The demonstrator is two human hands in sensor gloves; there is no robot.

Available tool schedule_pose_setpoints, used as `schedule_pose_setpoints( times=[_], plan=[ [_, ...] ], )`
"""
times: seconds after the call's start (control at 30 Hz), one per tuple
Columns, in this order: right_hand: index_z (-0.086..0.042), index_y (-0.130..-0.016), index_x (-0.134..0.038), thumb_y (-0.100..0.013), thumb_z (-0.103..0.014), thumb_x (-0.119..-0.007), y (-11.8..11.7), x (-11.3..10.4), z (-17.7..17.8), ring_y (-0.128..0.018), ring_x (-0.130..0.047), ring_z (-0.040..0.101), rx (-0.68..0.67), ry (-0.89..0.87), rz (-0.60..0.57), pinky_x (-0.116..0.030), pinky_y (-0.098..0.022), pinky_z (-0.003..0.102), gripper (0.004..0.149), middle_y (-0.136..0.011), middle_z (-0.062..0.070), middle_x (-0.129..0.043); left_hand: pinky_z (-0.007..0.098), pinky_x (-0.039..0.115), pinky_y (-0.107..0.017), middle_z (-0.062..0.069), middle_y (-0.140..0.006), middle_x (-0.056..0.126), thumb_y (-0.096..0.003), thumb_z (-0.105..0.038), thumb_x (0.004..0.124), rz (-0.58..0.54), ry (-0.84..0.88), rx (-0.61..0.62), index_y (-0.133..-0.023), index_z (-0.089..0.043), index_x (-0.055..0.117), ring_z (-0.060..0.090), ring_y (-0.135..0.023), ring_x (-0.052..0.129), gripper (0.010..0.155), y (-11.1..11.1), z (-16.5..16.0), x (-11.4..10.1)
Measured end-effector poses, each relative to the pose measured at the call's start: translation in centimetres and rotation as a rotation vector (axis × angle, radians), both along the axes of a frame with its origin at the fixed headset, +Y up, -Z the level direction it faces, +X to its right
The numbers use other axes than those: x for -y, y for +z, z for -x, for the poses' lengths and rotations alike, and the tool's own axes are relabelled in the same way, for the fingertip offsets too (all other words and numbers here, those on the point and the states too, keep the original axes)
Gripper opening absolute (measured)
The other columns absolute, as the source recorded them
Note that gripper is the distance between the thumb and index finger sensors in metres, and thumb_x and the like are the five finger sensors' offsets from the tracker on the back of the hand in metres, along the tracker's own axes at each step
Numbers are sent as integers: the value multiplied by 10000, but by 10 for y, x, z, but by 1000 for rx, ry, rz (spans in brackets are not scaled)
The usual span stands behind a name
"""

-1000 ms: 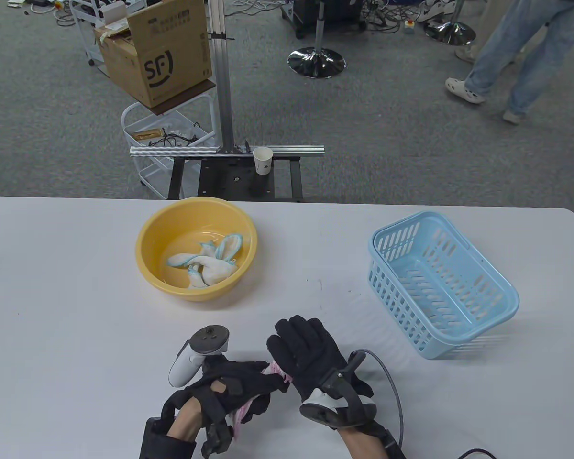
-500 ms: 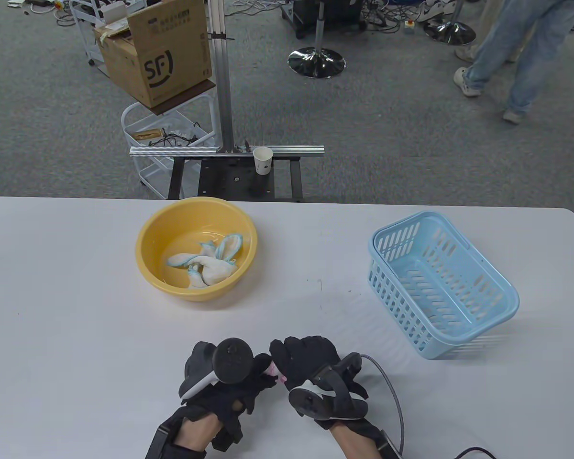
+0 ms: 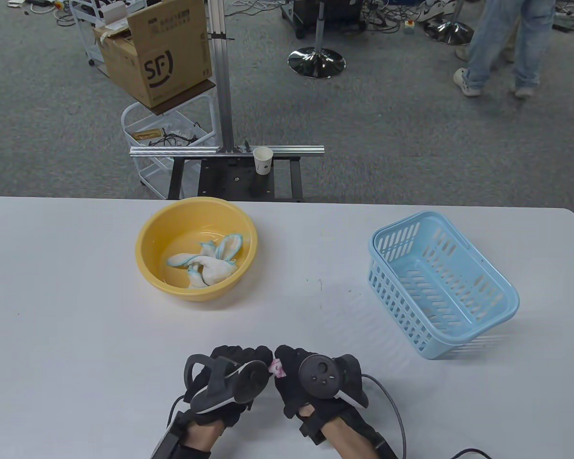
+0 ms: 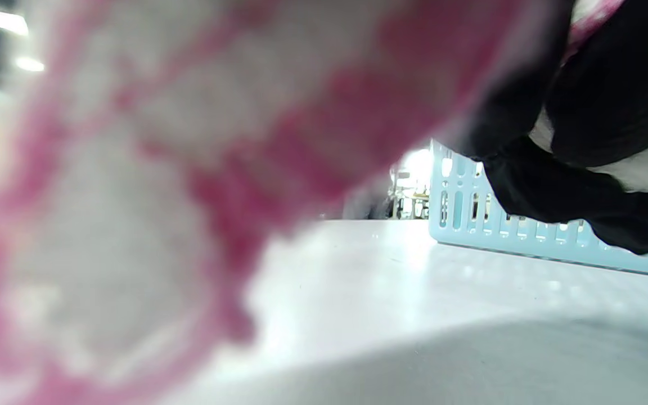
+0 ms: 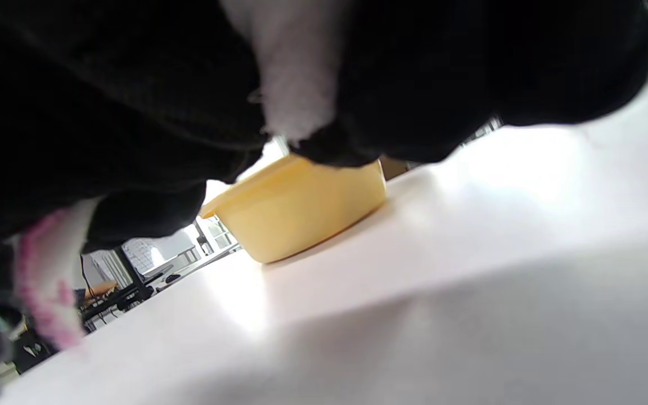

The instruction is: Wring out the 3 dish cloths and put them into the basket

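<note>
Both gloved hands are fisted side by side at the table's near edge, gripping one pink-and-white dish cloth [image 3: 276, 368] that shows only as a small tuft between them. My left hand [image 3: 237, 368] holds its left end, my right hand [image 3: 299, 377] its right end. The cloth [image 4: 133, 185] fills the left wrist view as a blurred pink-checked mass, and a pink-edged corner of the cloth [image 5: 43, 287] hangs below the right glove. Blue-trimmed white cloths [image 3: 210, 260] lie bunched in the yellow basin [image 3: 148, 244]. The light blue basket [image 3: 500, 313] stands at the right with nothing in it.
The white table [image 3: 76, 334] stretches out on both sides of the hands. Beyond its far edge stand a metal frame with a paper cup [image 3: 263, 159] and a cardboard box [image 3: 155, 52] on a cart. A person's legs [image 3: 502, 43] are at the far right.
Both hands have rolled over and closed tight on the pink cloth, twisting it. The trackers now face up, and far less of the cloth shows. The person in the background walked on.
</note>
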State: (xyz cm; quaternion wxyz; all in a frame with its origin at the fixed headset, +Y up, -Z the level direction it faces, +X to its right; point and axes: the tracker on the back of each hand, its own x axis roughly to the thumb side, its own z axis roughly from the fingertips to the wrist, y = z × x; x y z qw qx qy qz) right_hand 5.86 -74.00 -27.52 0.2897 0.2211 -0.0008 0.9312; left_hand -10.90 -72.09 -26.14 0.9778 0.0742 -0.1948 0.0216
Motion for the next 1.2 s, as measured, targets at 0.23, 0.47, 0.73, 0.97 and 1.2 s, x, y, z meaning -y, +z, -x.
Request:
schedule_pose_setpoints(
  times=[0.23, 0.47, 0.73, 0.97, 1.2],
  plan=[
    [-45, -912, -680, -460, -332, -874, -6, 15, -6, -276, -999, 212, -21, -203, 241, -851, -310, 495, 569, -619, 110, -956, 457, 863, -319, -57, -409, 1049, -368, -436, 933, -79, -57, 17, -772, -154, 944, 181, -139, 970, 492, 6, -5, -6],
    [-33, -916, -666, -465, -332, -863, -11, 30, -8, -255, -993, 199, -45, -332, 471, -854, -297, 486, 576, -609, 105, -954, 459, 862, -324, -56, -409, 1051, -366, -431, 936, -115, -110, 27, -769, -160, 950, 184, -142, 970, 486, 9, -9, -7],
    [-39, -921, -656, -470, -327, -875, -13, 37, -11, -279, -1002, 215, -53, -448, 582, -853, -314, 494, 578, -632, 106, -951, 446, 873, -320, -78, -409, 1043, -345, -457, 928, -147, -115, 34, -777, -169, 935, 162, -143, 978, 520, 8, -9, -7],
    [-90, -998, -541, -507, -349, -875, -13, 29, -13, -557, -974, 324, -68, -456, 430, -792, -484, 559, 648, -847, 150, -814, 467, 851, -476, -77, -619, 1013, -391, -515, 919, -98, -11, -27, -888, -210, 820, 193, -386, 1046, 590, 4, 8, -9],
    [-110, -997, -591, -496, -353, -901, -15, 6, -27, -594, -973, 361, -5, -415, 213, -781, -505, 583, 638, -858, 166, -827, 485, 812, -565, -77, -739, 975, -397, -545, 909, -92, 83, -68, -939, -240, 761, 217, -543, 1041, 640, 4, 22, -17]
  ],
)
